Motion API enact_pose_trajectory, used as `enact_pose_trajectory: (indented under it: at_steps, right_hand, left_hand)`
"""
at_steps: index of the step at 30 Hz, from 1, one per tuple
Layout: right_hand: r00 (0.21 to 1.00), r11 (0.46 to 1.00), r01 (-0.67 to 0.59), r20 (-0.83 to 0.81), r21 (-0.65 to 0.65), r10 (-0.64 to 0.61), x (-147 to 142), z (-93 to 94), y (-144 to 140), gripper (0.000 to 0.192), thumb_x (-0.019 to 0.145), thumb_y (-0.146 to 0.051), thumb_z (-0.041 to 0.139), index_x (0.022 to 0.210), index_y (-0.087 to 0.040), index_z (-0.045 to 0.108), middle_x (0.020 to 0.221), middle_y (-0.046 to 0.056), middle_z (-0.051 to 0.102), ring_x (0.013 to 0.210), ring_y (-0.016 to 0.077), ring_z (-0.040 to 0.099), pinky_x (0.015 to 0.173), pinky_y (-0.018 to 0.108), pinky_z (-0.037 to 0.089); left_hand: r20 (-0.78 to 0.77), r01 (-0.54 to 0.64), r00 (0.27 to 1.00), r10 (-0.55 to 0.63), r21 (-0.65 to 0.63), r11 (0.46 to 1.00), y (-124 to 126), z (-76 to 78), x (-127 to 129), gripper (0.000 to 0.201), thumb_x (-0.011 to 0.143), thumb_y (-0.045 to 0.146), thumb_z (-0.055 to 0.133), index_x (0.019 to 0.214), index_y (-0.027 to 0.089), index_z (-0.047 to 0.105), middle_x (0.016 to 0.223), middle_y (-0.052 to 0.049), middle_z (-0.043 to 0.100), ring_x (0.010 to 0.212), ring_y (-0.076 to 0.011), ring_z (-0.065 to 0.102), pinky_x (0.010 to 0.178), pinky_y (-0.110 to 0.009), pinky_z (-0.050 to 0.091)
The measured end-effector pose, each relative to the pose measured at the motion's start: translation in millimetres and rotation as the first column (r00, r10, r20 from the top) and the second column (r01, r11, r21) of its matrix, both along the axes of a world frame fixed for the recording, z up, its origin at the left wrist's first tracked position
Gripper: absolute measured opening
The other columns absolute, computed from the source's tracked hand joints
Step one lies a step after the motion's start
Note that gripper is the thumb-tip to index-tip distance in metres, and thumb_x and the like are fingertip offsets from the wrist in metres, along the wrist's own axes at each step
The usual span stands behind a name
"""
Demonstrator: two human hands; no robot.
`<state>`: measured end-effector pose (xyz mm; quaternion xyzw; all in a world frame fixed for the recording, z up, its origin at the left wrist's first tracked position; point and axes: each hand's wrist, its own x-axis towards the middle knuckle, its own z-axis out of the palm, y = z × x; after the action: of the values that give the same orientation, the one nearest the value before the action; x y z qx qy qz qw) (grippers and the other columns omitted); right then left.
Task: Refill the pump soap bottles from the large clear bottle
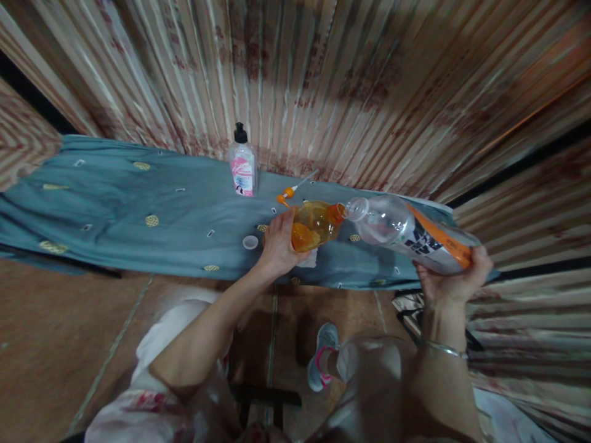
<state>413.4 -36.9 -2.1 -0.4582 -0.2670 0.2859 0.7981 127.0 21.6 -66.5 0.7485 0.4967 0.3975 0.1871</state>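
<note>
Sleeve and lap: nearest to us are the pale, pink-marked left sleeve and the light trousers, both cut off by the lower edge of the head view.
Left hand: our left hand has its fingers wrapped round the amber bottle, over the blue-green cloth, its neck turned right.
Right hand: our right hand grips the clear bottle near its base, the fingers closed about the orange-and-silver label end; its neck points left.
Two mouths: they meet or nearly meet; we cannot tell contact from a slim gap.
Step in hand: we take it to be pouring from the clear bottle into the amber one.
Next move: we think it calls for level-headed aim, both necks lined up and the tilt changed gently, since a slip would wet the cloth.
Orange pump: the pump top lies just beyond the amber bottle, its pale tube pointing away from us.
White cap: a small round piece, perhaps a cap, lies left of our left hand.
Hard to make out: any stream or liquid level; a white scrap partly hidden below the amber bottle; the far fingertips behind both bottles.
</note>
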Motion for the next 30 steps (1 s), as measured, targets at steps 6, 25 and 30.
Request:
enact_pose_trajectory:
  at_steps: [6, 25, 30]
  right_hand:
    - [1.0, 1.0, 0.01, 0.003, 0.007, -0.01, -0.2, -0.6, -0.4, 0.039, 0.062, -0.051, 0.057, 0.086, -0.021, 0.063, 0.077, -0.001, 0.058, 0.068, 0.0158, 0.058, 0.042, 0.025, 0.047]
    - [0.999, 0.999, 0.034, -0.015, 0.026, -0.034, -3.1, 2.2, -1.1, 0.039, 0.061, -0.05, 0.059, 0.089, -0.024, 0.062, 0.08, -0.002, 0.061, 0.062, 0.0151, 0.058, 0.037, 0.025, 0.045]
    - [0.999, 0.999, 0.033, -0.018, 0.011, -0.033, -4.0, 3.2, -0.6, 0.037, 0.061, -0.05, 0.057, 0.087, -0.024, 0.062, 0.083, -0.001, 0.061, 0.062, 0.016, 0.059, 0.038, 0.027, 0.047]
  left_hand:
    - [-0.01, 0.005, 1.0, -0.005, -0.009, 1.0, 0.0, 1.3, -0.5, 0.102, 0.058, 0.027, 0.08, 0.143, 0.022, 0.025, 0.137, -0.014, 0.047, 0.125, -0.0356, 0.046, 0.104, -0.051, 0.04]
    - [-0.007, -0.009, 1.0, 0.009, -0.034, 0.999, -2.0, 3.7, 0.8, 0.099, 0.058, 0.027, 0.08, 0.141, 0.02, 0.027, 0.136, -0.016, 0.047, 0.125, -0.0368, 0.046, 0.105, -0.052, 0.038]
    - [-0.004, -0.002, 1.0, 0.002, -0.039, 0.999, -2.0, 3.6, 0.6, 0.095, 0.06, 0.028, 0.079, 0.14, 0.022, 0.028, 0.137, -0.015, 0.046, 0.126, -0.0372, 0.045, 0.104, -0.052, 0.038]
